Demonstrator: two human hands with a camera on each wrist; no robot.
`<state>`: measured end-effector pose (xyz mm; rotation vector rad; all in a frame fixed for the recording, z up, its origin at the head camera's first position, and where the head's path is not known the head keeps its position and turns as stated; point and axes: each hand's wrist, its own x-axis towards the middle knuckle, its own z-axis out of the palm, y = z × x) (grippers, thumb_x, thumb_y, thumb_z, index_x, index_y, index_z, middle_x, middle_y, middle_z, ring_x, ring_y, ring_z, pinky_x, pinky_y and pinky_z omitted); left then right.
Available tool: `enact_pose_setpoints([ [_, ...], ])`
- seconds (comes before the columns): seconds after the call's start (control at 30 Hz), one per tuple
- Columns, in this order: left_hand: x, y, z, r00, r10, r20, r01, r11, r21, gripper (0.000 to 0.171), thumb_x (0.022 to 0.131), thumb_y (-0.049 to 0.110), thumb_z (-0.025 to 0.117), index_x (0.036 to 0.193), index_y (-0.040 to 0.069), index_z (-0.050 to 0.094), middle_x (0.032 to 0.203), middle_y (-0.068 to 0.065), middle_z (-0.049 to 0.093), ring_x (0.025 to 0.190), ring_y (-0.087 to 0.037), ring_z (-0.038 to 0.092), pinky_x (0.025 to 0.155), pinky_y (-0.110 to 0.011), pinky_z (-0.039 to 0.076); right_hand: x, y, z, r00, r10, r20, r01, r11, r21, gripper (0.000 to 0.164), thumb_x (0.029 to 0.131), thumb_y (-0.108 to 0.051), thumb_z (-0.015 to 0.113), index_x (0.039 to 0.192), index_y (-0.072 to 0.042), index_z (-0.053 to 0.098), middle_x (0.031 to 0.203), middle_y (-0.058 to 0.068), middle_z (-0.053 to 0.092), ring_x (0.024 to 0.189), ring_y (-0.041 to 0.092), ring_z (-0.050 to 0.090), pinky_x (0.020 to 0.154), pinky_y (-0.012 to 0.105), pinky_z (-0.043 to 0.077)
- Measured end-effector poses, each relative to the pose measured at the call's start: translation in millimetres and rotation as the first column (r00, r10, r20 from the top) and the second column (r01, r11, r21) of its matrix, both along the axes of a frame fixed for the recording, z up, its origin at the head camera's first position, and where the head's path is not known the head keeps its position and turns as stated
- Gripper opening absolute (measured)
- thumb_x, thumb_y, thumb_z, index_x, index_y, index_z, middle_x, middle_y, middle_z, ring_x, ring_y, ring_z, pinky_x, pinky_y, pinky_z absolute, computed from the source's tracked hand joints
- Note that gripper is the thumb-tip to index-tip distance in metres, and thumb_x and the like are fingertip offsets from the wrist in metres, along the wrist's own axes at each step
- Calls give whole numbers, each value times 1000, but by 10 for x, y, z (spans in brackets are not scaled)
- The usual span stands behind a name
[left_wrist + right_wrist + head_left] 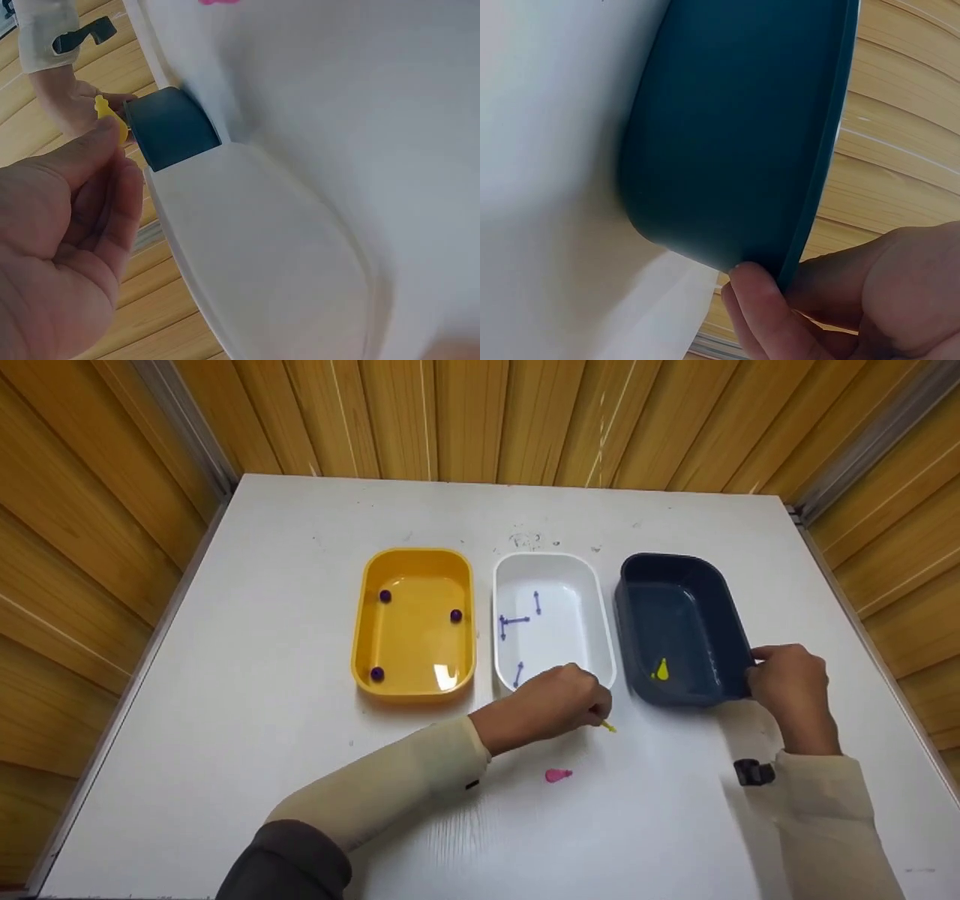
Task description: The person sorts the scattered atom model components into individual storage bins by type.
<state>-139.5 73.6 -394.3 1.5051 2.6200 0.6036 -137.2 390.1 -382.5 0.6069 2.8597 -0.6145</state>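
Observation:
My left hand (555, 701) pinches a small yellow teardrop-shaped piece (112, 120) between thumb and fingertips. It is above the near right corner of the white bin (607, 652), and the piece's narrow tip points toward the dark blue bin (739, 630). My right hand (791, 682) grips the dark blue bin's rim near its front right corner, with fingers (761, 300) against the outer wall. Inside that bin lies another yellow piece (662, 669), partly beside a smaller yellow bit. On the table below my left hand is a pink teardrop-shaped piece (556, 775).
Several thin purple rods (517, 620) with knobbed ends lie in the white bin. To its left stands a yellow bin (360, 637) holding three dark purple balls (456, 616). Wood-panelled walls (465, 420) border the white table (285, 585) at the back and sides.

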Motion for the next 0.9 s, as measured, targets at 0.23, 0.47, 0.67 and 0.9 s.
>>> enact_pose_setpoints([
  [0.23,-144,304,39,996,91,7,-91,995,37,10,88,17,67,93,20,76,88,9,74,72,2,58,70,-8,49,3,3,-17,1000,-7,10,7,1000,-8,42,92,-7,46,127,13,52,113,37,60,80,33,65,52,24,43],
  [0.47,-267,550,86,991,137,-8,-136,990,17,10,90,18,65,90,21,75,84,9,71,71,-1,52,66,-9,46,-1,1,-13,1000,3,-24,-3,1000,14,41,92,-8,46,126,13,54,111,36,61,83,36,67,52,24,43],
  [0.67,-328,723,73,987,159,-20,-160,987,-8,12,89,20,67,98,21,75,93,9,73,77,-1,59,73,-9,50,5,5,-22,999,9,-37,-8,1000,26,40,91,-7,47,124,13,56,111,36,62,82,36,68,51,23,42],
  [0.9,-389,855,49,983,176,-47,-177,984,-19,18,92,14,60,99,21,76,93,8,74,76,-1,61,70,-10,52,-6,10,-29,1000,-11,-22,11,1000,18,40,92,-8,48,125,11,55,112,36,62,81,34,68,50,23,43],
])
